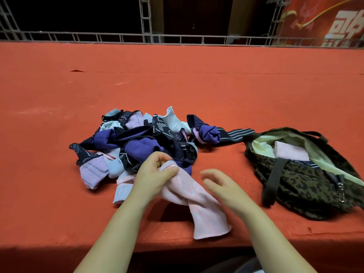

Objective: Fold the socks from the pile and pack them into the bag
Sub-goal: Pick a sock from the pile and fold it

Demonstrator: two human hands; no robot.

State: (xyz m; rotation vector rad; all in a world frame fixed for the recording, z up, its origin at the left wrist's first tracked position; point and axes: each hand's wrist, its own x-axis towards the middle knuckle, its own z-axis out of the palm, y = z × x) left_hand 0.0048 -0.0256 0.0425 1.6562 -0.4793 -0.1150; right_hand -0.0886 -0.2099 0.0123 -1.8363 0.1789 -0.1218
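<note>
A pile of socks (137, 142) in purple, dark navy, pink and pale blue lies on the red-covered table (177, 85). My left hand (155, 174) grips the cuff end of a pink sock (199, 205), which trails toward the table's near edge. My right hand (220, 186) hovers just right of that sock, fingers relaxed and apart, holding nothing. To the right lies an open leopard-print bag (307, 186) with a pale lining; a folded pink sock (291, 152) sits inside it.
A dark striped sock (236, 134) and a purple one (208, 133) stretch from the pile toward the bag. The bag's dark strap (273, 180) hangs over its front. A metal truss rail (177, 38) runs behind the table, and a red banner (325, 20) stands at the far right.
</note>
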